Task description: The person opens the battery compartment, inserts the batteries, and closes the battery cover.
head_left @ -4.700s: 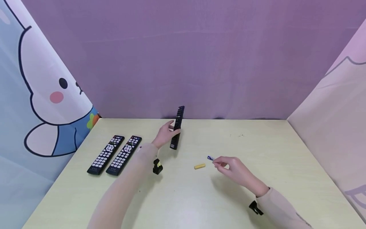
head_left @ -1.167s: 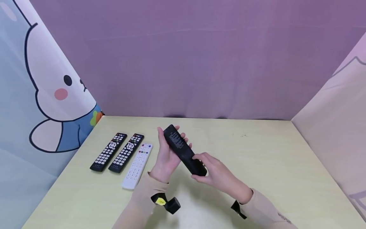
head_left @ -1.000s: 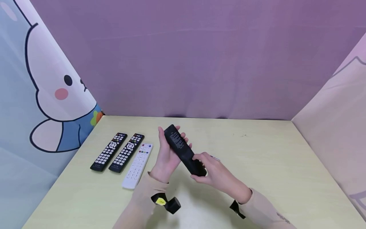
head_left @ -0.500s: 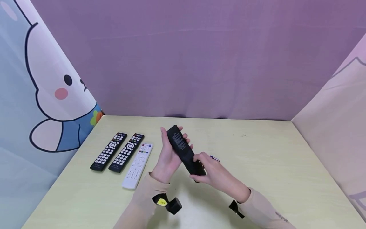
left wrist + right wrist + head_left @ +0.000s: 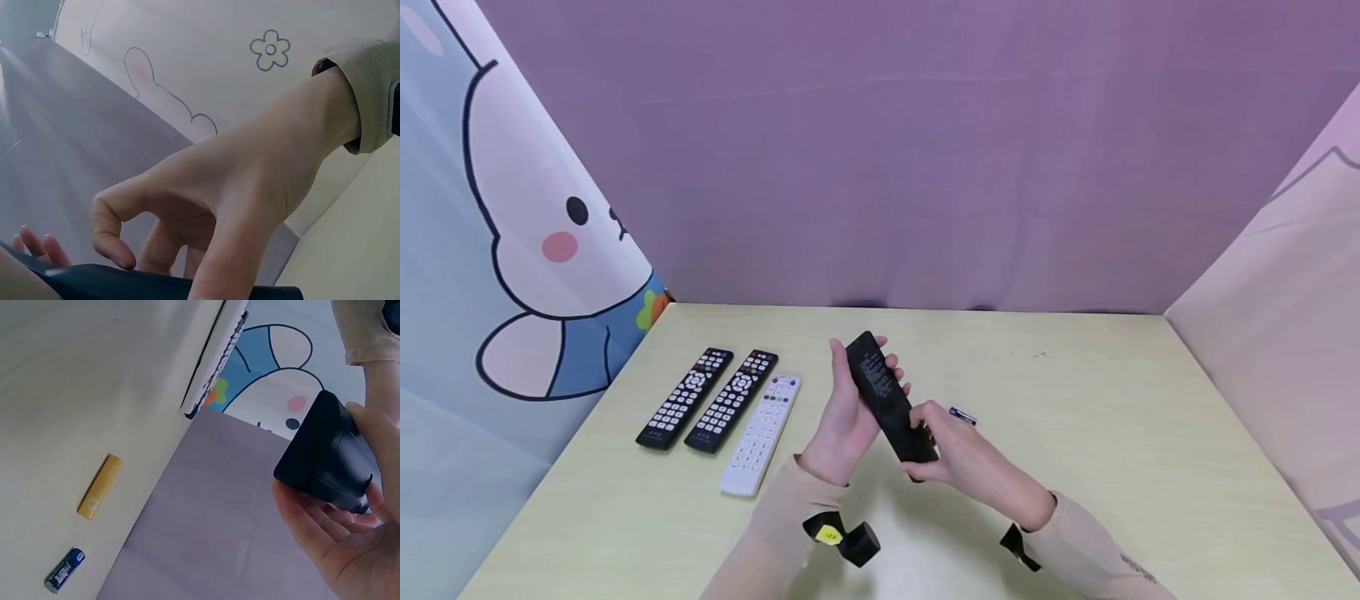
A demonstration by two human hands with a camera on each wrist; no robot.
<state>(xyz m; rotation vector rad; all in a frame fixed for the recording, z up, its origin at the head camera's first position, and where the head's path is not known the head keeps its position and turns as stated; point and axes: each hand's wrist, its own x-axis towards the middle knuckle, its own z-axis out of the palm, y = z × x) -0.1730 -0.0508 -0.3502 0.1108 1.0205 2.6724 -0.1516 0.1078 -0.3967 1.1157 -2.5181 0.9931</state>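
Observation:
A black remote control [image 5: 877,385] is raised over the table, its printed back facing up. My left hand [image 5: 846,421] grips its upper part, thumb on the near side and fingertips showing past the far edge. At the lower end, my right hand [image 5: 957,443] pinches the remote, index finger bent onto the back and thumb at the end. The left wrist view shows the bent index finger [image 5: 109,228] pressing the casing. A blue battery [image 5: 962,415] lies beyond the right hand. Beside it in the right wrist view is a yellow battery [image 5: 100,486], hidden in the head view.
Two black remotes, one [image 5: 685,398] left of the other [image 5: 732,401], lie buttons up on the left side of the pale table [image 5: 1112,417]. A white remote [image 5: 761,435] lies beside them. Purple cloth [image 5: 925,167] hangs behind, with printed cloth at both sides.
Earlier, my left hand held the remote farther back while my right pinched the blue battery, which now lies released. The remote has turned back-up; over the last second it shifted slightly right with the hands.

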